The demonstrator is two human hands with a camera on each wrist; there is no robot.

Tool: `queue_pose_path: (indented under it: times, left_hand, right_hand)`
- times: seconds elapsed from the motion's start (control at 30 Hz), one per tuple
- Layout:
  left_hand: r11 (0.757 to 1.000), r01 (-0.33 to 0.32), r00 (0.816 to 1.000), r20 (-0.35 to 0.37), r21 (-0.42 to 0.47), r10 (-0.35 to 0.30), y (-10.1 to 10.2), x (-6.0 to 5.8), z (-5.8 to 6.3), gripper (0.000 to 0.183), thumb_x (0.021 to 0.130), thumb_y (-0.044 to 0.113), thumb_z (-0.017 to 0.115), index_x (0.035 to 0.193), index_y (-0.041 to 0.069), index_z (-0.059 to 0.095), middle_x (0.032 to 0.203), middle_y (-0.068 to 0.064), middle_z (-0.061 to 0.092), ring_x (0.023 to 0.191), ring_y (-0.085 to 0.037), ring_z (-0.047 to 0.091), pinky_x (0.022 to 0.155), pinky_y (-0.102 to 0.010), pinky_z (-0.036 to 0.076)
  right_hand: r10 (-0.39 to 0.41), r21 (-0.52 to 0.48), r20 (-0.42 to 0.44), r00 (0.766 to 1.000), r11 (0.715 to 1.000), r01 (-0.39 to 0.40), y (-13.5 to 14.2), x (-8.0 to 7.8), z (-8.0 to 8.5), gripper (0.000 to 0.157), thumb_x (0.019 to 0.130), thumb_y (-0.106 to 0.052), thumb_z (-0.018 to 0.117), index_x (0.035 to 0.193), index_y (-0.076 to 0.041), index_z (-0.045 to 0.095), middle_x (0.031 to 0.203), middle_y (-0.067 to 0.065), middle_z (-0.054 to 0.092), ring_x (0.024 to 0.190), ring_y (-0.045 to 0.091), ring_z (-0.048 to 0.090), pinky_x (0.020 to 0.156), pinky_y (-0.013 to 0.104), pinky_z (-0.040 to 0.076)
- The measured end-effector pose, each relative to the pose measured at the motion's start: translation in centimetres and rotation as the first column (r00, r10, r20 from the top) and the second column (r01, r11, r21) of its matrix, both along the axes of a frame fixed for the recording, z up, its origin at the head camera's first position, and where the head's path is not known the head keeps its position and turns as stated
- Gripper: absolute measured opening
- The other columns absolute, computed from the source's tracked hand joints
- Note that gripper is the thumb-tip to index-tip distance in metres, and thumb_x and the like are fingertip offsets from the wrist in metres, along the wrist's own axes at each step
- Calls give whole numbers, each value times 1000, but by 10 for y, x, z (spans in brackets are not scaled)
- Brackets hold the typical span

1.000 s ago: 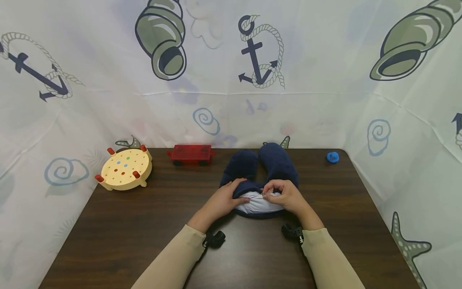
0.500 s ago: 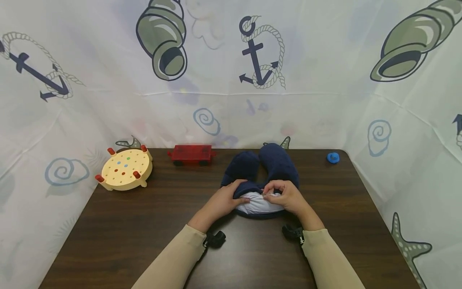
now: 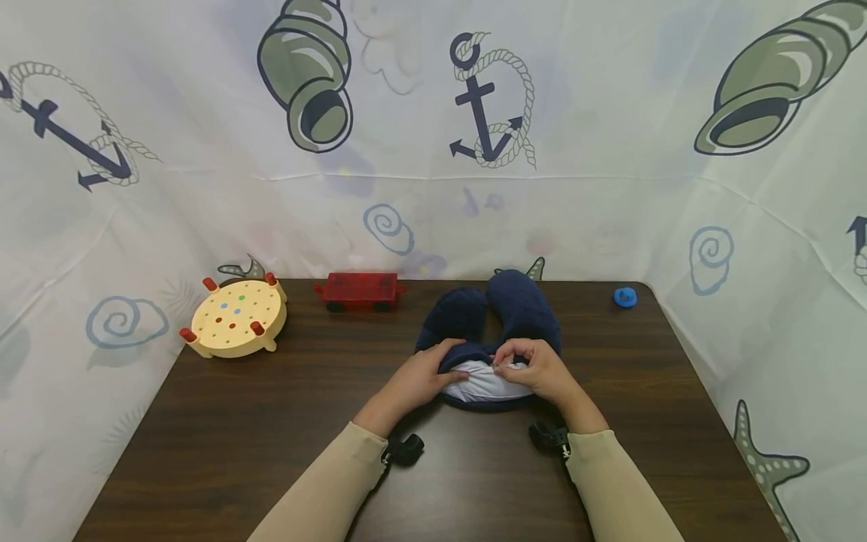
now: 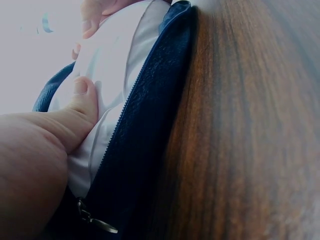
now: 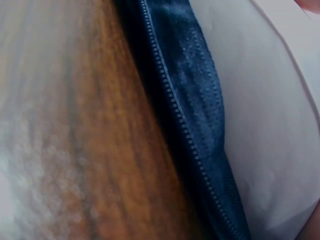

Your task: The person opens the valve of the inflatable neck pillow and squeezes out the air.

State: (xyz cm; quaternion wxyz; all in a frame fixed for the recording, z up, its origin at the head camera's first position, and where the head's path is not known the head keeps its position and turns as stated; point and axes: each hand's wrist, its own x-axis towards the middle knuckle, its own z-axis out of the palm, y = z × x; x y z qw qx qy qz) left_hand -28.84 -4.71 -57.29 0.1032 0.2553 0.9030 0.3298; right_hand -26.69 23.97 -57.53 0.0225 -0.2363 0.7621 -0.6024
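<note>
A navy U-shaped neck pillow (image 3: 521, 305) lies on the table, its two arms pointing away. Along its near side the cover is unzipped, baring the white inner cushion (image 3: 484, 385). My left hand (image 3: 415, 382) grips the left part of this opening, fingers over the navy cover and thumb on the white cloth. Toward the opening's right side, my right hand (image 3: 542, 370) pinches at the edge, thumb and fingertips close together. In the left wrist view, the zipper teeth (image 4: 119, 125) run along the lower flap, and a metal zipper pull (image 4: 102, 225) hangs near the left hand.
A red toy wagon (image 3: 359, 290) stands at the table's back, left of the pillow. At the back left sits a round cream toy (image 3: 237, 320) with red pegs. A small blue object (image 3: 625, 296) lies in the back right corner. Printed cloth (image 3: 576, 218) surrounds the table (image 3: 257, 452).
</note>
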Motion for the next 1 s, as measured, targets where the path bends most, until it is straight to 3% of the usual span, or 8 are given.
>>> queue_pose_path:
  times: [1.0]
  left_hand:
    - [999, 37, 999, -12, 9, -37, 1, 0, 0, 56, 104, 55, 69, 155, 35, 57, 151, 5, 68, 134, -22, 68, 115, -51, 52]
  right_hand:
    - [8, -19, 18, 1000, 1000, -8, 0, -1, -1, 13, 90, 2, 84, 100, -5, 79, 97, 9, 78, 86, 10, 66, 77, 22, 55]
